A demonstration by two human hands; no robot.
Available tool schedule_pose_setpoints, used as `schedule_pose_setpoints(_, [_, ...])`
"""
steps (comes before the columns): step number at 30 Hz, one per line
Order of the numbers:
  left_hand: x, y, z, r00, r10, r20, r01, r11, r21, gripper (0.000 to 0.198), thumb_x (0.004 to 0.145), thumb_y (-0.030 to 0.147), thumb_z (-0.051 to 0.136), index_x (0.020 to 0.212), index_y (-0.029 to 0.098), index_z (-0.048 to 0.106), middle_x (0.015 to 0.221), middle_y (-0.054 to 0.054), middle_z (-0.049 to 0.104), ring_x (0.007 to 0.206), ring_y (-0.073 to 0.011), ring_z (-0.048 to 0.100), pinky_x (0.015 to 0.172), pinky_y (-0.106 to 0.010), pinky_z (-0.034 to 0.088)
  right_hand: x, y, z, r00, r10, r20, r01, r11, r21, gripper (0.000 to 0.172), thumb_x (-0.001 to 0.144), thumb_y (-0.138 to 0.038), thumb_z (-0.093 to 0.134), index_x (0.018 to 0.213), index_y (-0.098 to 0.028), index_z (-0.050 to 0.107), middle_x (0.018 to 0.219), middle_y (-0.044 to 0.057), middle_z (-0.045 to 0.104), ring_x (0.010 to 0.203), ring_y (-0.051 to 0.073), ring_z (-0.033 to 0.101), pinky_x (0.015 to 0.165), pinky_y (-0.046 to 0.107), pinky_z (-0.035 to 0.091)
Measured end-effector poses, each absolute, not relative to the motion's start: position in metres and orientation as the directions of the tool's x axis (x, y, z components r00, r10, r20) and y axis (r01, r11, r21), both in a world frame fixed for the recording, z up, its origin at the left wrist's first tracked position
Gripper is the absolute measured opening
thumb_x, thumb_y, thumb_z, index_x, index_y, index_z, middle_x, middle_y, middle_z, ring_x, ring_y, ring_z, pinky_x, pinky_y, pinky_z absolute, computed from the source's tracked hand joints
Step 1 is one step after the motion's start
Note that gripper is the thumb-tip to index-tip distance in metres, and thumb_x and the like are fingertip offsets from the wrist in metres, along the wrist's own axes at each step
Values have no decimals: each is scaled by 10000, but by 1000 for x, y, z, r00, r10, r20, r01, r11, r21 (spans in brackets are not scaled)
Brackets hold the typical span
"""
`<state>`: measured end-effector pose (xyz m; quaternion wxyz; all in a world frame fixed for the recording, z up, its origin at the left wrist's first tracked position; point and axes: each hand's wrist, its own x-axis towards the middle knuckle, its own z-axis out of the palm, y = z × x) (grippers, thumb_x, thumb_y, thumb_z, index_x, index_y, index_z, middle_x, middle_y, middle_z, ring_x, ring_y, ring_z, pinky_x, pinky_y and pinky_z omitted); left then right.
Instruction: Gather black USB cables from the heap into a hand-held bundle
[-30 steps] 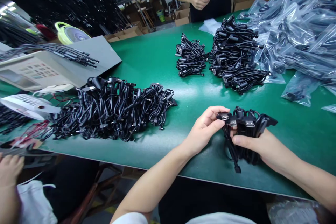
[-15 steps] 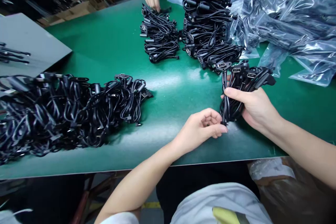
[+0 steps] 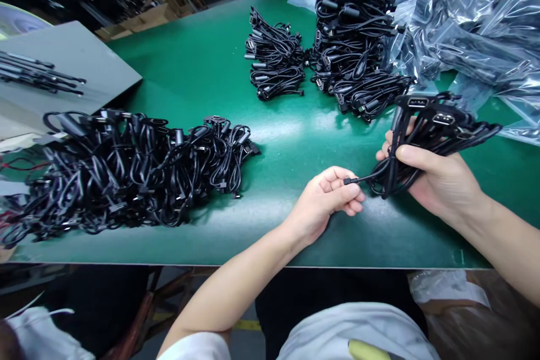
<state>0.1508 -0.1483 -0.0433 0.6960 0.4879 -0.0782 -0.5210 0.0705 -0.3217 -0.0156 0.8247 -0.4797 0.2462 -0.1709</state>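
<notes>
My right hand (image 3: 442, 180) is wrapped round a bundle of coiled black cables (image 3: 396, 163), held above the right part of the table. Rectangular sockets with metal rims face up at the bundle's top. A single cable end with a small black connector (image 3: 351, 180) sticks out to the left of the bundle. Pinching that connector between thumb and fingers is my left hand (image 3: 327, 199). The palm side of my right hand is hidden behind the cables.
Several coiled cables lie in a long heap (image 3: 139, 174) at left. Two stacks, a smaller one (image 3: 276, 56) and a taller one (image 3: 354, 39), stand at the back of the green table (image 3: 189, 56). Clear plastic bags (image 3: 472, 28) pile up back right. A grey box (image 3: 84, 62) sits far left.
The bundle has tilted and risen to the right in my right hand. My left hand now draws one connector out leftward. Another person's hand has left the smaller stack.
</notes>
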Motion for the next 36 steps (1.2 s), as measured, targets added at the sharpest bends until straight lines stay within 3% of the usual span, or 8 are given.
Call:
schedule_pose_setpoints(3, [155,-145,-41,434,-829,-353,648,15,761,385,770,448,799,959,153,639,750,-6,691,576,-71,611,557,-188,470,70,-321,-15,839,-518,-164,81,419,-904,276,620,-192,866,798,-243,662,808,-41,609,775,136,607,784,286,571])
schedule_pose_setpoints(5, [156,-144,-41,517,-794,-319,554,26,832,307,802,375,782,964,152,645,785,-19,699,652,-86,639,612,-199,484,69,-320,-17,848,-512,-135,88,388,-918,257,632,-197,866,783,-239,662,795,-39,611,796,138,593,808,292,558])
schedule_pose_setpoints(9, [152,-140,-46,743,-668,-35,74,31,997,295,855,250,731,1122,193,618,966,-45,730,894,-145,693,797,-264,519,70,-319,-22,851,-493,-178,46,409,-911,252,660,-212,871,824,-238,682,846,-37,651,814,145,625,804,289,546])
schedule_pose_setpoints(12, [147,-136,-50,747,-611,263,-307,35,951,393,890,210,692,1251,235,539,1053,-36,735,909,-144,705,851,-298,534,71,-321,-25,847,-470,-248,14,486,-874,272,682,-211,876,879,-248,693,877,-44,666,783,137,654,763,274,564])
schedule_pose_setpoints(15, [144,-134,-53,698,-599,393,-466,37,884,420,898,171,678,1271,243,499,1051,-29,744,909,-144,719,833,-295,552,71,-322,-27,841,-441,-314,-27,545,-838,290,694,-215,880,913,-262,696,871,-43,684,768,146,674,722,273,581])
schedule_pose_setpoints(30, [146,-137,-63,666,-627,405,-488,45,872,349,906,168,664,1187,253,477,1074,-37,713,913,-148,718,838,-306,566,71,-325,-27,848,-393,-355,-46,613,-788,302,676,-210,891,927,-259,731,901,-32,705,757,153,700,695,270,624])
schedule_pose_setpoints(34, [149,-132,-45,641,-613,463,-444,196,874,543,881,273,706,1346,292,427,1101,-40,614,960,-148,624,899,-337,549,70,-327,-29,822,-425,-378,-37,623,-782,319,650,-209,903,918,-264,738,881,-29,712,742,157,703,684,257,618])
schedule_pose_setpoints(36, [139,-110,-24,676,-574,462,-353,298,887,527,928,395,618,1402,335,396,1083,-45,563,977,-167,578,906,-374,559,69,-328,-32,814,-422,-400,-59,625,-778,300,668,-210,895,923,-268,747,864,-22,712,744,162,704,673,249,614])
